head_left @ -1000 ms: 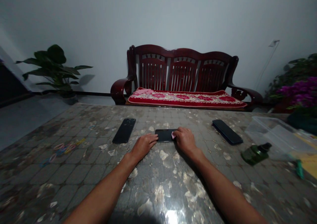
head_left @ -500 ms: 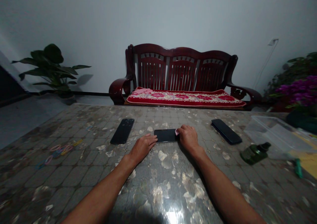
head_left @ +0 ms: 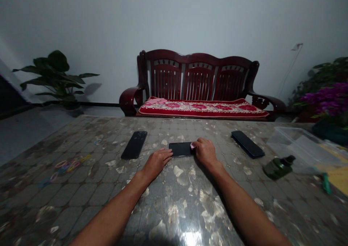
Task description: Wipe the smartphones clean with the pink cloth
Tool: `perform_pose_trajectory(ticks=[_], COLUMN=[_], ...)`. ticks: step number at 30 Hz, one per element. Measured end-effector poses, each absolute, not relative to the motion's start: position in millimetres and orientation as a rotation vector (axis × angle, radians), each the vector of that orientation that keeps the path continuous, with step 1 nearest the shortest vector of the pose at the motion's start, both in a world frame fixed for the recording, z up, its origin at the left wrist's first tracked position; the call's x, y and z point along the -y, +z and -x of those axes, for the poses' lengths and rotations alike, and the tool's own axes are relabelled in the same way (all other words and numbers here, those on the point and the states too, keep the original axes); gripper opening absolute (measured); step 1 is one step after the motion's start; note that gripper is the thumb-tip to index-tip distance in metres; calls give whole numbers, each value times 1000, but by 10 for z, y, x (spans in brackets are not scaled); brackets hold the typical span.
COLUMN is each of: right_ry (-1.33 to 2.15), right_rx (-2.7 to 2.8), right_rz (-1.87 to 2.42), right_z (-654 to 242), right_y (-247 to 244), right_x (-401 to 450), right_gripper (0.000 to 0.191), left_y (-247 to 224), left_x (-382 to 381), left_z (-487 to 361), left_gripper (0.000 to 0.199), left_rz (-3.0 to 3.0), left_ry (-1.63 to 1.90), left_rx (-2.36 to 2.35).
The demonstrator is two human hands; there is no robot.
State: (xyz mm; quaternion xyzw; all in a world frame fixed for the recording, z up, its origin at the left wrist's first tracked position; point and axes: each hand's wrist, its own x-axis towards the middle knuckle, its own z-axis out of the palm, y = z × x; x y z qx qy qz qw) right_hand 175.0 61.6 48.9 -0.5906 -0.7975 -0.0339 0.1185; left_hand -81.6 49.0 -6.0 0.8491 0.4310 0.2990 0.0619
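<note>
A black smartphone (head_left: 181, 149) lies sideways on the patterned tabletop between my hands. My left hand (head_left: 158, 161) rests flat, fingers extended, with its fingertips at the phone's left end. At the other end, my right hand (head_left: 206, 151) is closed on a small pink cloth (head_left: 193, 145), pressed to the screen near the right edge. Most of the cloth is hidden by the fingers. Another dark phone (head_left: 134, 144) lies to the left of my hands, and one more dark phone (head_left: 247, 144) is off to the right.
Colourful rubber bands (head_left: 67, 165) lie at the left of the table (head_left: 174, 199). To the right are a green bottle (head_left: 278, 167), a clear plastic box (head_left: 293, 140) and a green object (head_left: 326, 183). Beyond the table stands a wooden bench (head_left: 199, 57) with a red floral cushion.
My right hand has shifted very slightly left along the phone with the pink cloth. My left hand stays at the phone's left end. The view has moved a little.
</note>
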Motion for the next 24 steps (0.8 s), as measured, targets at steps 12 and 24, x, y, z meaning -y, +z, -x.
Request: perform_pose_trajectory(ticks=[12,24], right_ry=[-66,-62], right_rx=[2349,2493], right_rz=[1675,1546], right_z=[-1758,-1600], right_y=[530,487], right_x=[-520,-389], right_gripper=[28,22], left_y=[-63,-107], left_x=[-488,-511], left_z=[802,810], left_gripper=[22,21], left_rz=[-2629,-2637], left_ry=[853,871], left_rx=[-1330,-1345])
